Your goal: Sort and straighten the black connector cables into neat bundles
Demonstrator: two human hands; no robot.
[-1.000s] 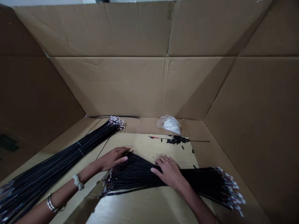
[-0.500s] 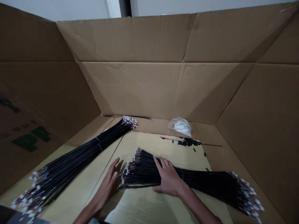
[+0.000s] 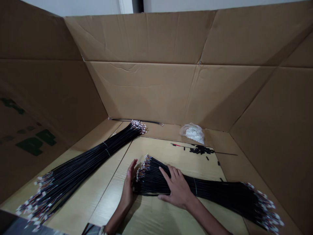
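Where the right hand (image 3: 178, 189) rests across the black cable bundle (image 3: 220, 192), light, even pressure should serve best, left hand (image 3: 127, 187) upright and square to the connector ends (image 3: 146, 160). Right grip spread over cables; left open, fingers nearly straight, contact unclear. Bundle lies on desk (image 3: 151, 217).

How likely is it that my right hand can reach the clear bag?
Probably yes: between your right hand and the bag, only low things lie, the near cable bundle and small black pieces; nothing upright blocks the way.
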